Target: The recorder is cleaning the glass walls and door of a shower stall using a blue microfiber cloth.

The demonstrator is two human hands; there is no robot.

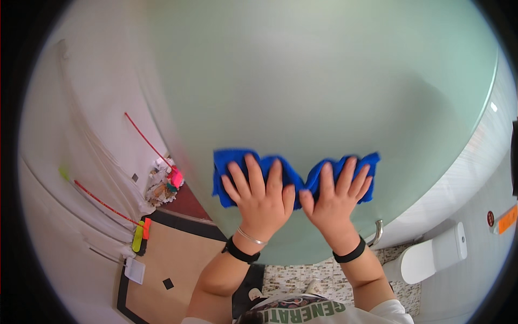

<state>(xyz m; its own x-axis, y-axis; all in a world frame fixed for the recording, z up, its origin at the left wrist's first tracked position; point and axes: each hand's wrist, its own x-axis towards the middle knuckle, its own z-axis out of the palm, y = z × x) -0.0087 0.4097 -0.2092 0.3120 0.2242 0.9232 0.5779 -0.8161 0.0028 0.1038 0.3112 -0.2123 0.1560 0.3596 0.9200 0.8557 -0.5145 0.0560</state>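
A blue cloth (pixel 290 174) is spread sideways in folds against a large pale-green frosted glass panel (pixel 302 92). My left hand (pixel 261 201) presses flat on the cloth's left part, its fingers stretched out and spread. On the cloth's right part lies my right hand (pixel 333 204), also flat with fingers apart. Between the two hands the cloth dips in a fold. Both palms face the glass, and each wrist wears a black band.
A metal handle (pixel 378 232) sticks out near the glass's lower right edge. A white toilet (pixel 420 262) stands at lower right. Left are a crumpled paper heap (pixel 160 189), long red-handled tools (pixel 105 205) and a white dustpan-like piece (pixel 135 271) on the tan floor (pixel 189 254).
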